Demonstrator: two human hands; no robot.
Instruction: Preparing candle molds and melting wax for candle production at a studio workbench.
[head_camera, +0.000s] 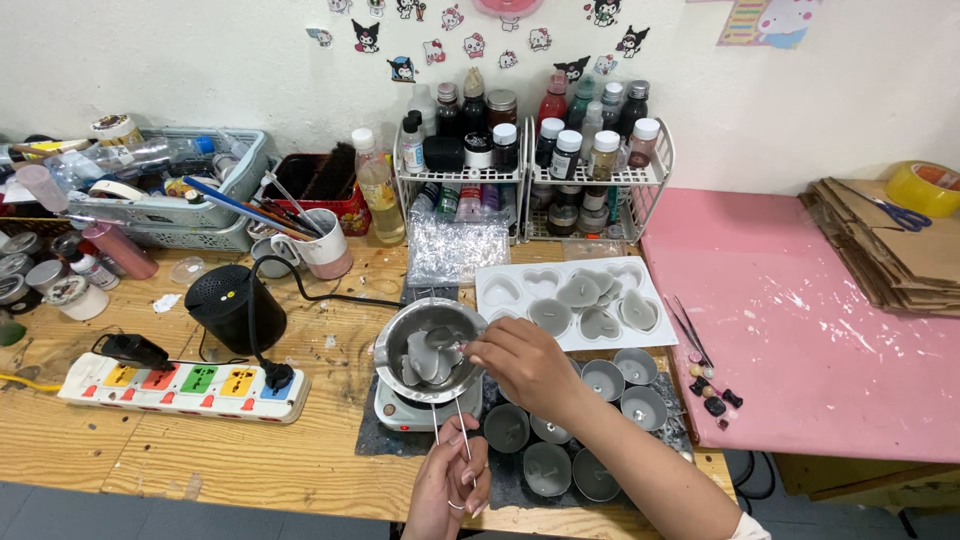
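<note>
Clutter fills the far left of the wooden desk (200, 450): a grey basket (190, 195) of tools, a white cup (322, 245) of brushes, a black round device (235, 305) and a coloured power strip (180, 385) with one plug in it. Next comes the metal melting pot (428, 348), which sits on a small white hotplate (410, 410) and holds grey wax pieces (432, 352). The left hand (450, 490) is closed on the pot's thin wire handle (450, 425), near the desk's front edge. The right hand (525, 365) reaches over the pot's rim with its fingertips pinched on a small piece just above the wax. To do this well, the left grip should stay firm so the pot cannot tip off the hotplate, and the right fingers should stay clear of the metal wall, which is probably hot. Farther right lie round grey candle tins (600, 420), a white heart mould (575, 295) holding grey wax hearts, tweezers (688, 330) and a pink mat (800, 330).
</note>
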